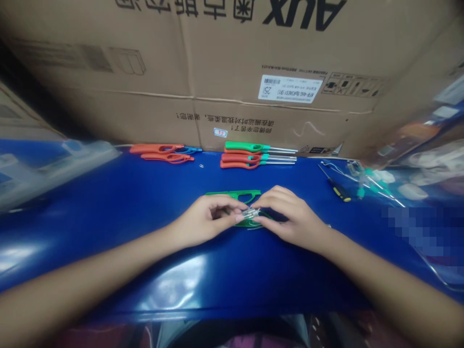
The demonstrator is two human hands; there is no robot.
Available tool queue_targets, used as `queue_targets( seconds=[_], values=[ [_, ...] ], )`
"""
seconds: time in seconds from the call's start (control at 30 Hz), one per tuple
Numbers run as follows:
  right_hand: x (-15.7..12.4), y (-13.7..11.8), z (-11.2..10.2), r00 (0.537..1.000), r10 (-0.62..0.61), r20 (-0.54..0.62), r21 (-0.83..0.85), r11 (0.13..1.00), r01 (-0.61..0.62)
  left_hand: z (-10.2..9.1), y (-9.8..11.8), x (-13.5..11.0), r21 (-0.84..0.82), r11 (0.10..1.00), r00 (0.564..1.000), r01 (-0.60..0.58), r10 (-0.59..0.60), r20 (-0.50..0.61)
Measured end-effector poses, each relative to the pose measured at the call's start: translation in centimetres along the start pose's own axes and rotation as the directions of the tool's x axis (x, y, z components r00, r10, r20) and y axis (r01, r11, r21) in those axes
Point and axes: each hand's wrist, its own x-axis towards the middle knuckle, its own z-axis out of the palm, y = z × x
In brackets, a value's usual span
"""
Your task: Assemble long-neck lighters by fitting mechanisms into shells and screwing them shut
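Between my two hands is a small clear and metallic lighter part (250,213) with thin wires. My left hand (206,218) pinches it from the left with thumb and fingers. From the right, the thumb and fingertips of my right hand (290,212) close on its other end. Green lighter shell halves (239,195) lie on the blue table just behind and under the fingers, partly hidden by them. A thin green wire (268,219) curls beside my right thumb.
Behind stand a large cardboard box (224,72), orange and blue lighter shells (159,151), and lighters with metal tubes (253,157). A screwdriver (339,188) lies right, near loose tubes and bags (409,188). A blurred plastic tray (54,169) is at left.
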Motion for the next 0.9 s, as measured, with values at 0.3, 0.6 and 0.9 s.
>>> queue_targets(
  seconds=[0.3, 0.6, 0.9],
  values=[
    [-0.4, -0.6, 0.2, 0.996, 0.055, 0.073, -0.028, 0.998, -0.053, 0.1, 0.3, 0.0, 0.367, 0.899, 0.970, -0.240, 0.231, 0.069],
    [-0.8, -0.9, -0.5, 0.900, 0.346, 0.266, 0.107, 0.917, -0.384, -0.7, 0.0, -0.1, 0.403, 0.905, 0.990, -0.137, 0.139, 0.025],
    [-1.2, -1.0, 0.1, 0.906, 0.292, 0.305, -0.032, 0.954, -0.297, -0.9, 0.1, 0.2, 0.275, 0.958, 0.996, -0.079, 0.063, 0.068]
  ],
)
